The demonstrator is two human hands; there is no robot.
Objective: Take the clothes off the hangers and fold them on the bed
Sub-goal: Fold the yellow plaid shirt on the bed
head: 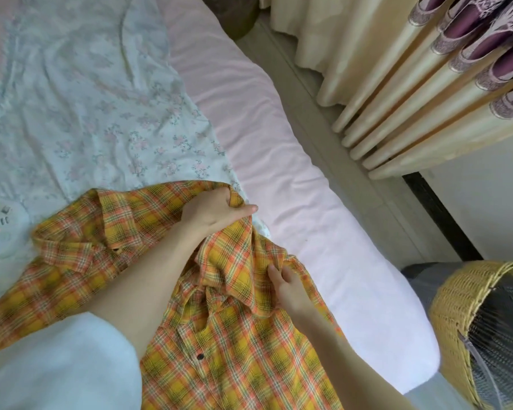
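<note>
Pink bed (279, 161) | left hand (216, 211) clutches plaid shirt (225, 344) | right hand (288, 287) pinches its fold

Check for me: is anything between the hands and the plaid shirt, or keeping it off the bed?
Nothing visible. The left hand and right hand both grip the plaid shirt directly, and it already lies on the bed.

The plaid shirt (228, 344) is thin, matt woven cloth, creased. The bed (279, 161) wears smooth pink cloth under a floral cotton sheet (86, 99). The basket (456, 306) is rough woven wicker.
</note>
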